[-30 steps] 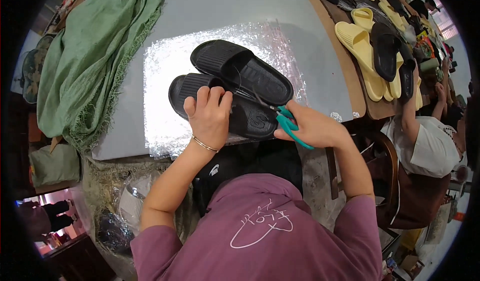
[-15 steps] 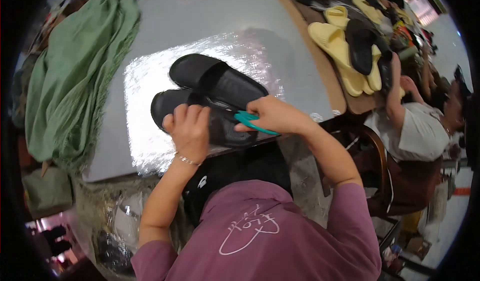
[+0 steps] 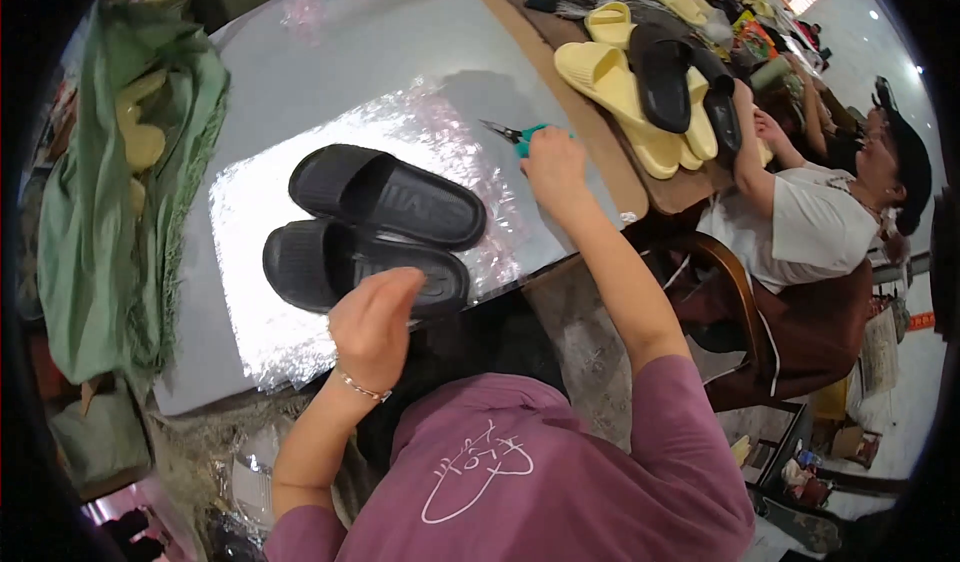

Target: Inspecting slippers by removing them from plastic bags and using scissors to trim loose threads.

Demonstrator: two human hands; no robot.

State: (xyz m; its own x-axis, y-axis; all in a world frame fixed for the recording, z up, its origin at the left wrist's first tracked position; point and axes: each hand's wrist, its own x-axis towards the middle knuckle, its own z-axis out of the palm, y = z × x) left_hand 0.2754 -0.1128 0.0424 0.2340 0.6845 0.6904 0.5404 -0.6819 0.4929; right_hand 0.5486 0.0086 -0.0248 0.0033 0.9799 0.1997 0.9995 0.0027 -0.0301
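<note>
Teal-handled snips (image 3: 523, 142) are gripped by the right hand (image 3: 555, 170); the left hand (image 3: 372, 330) curls near black slide sandals (image 3: 425, 210), hold unclear.

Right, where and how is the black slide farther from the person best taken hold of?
Likely by the strap of that black slide, coming from the right: it lies sole-down, and the arched strap opens toward the heel.

Head cam is looking down and slightly forward from head height, sitting close over shirt (image 3: 590, 472) and table (image 3: 380, 67), framing left hand (image 3: 372, 327) and right hand (image 3: 555, 174), fisheye curving edges.
</note>
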